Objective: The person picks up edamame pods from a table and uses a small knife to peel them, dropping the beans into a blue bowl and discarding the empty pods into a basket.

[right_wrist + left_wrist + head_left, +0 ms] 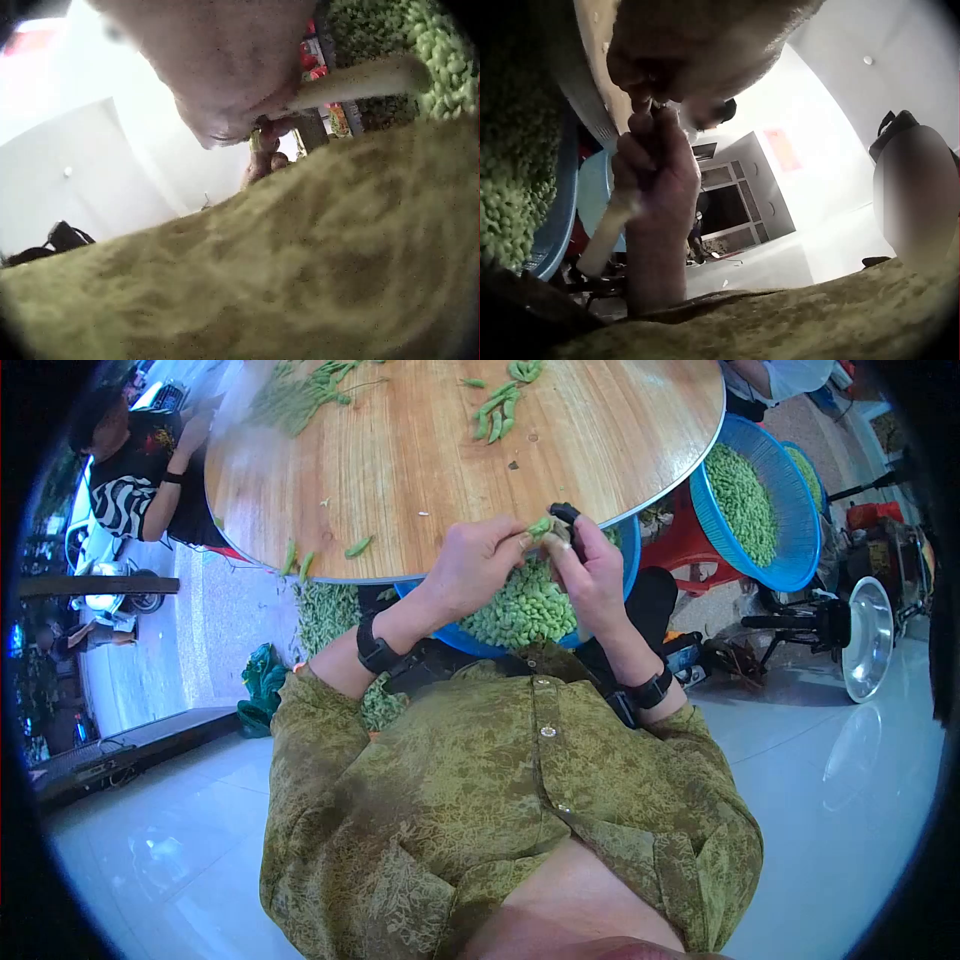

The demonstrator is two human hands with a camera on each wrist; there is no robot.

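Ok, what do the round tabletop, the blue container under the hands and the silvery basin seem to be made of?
Tabletop: probably wood-look laminate, smooth and satiny, judging by its printed-looking grain and pale edging; real wood isn't ruled out.
Blue container: likely plastic, given its even colour and smooth rim.
Silvery basin: apparently thin polished metal, from its bright reflections.

Pods point(495, 422) on tabletop point(400, 470), beans point(525, 610) in basin point(631, 555) beneath near edge, second basin point(800, 530) right.

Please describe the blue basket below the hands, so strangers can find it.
Find the round woodgrain table. Below its near edge sits a blue plastic basket of green beans. Unlike the blue baskets at right, it lies beneath the left hand and right hand.
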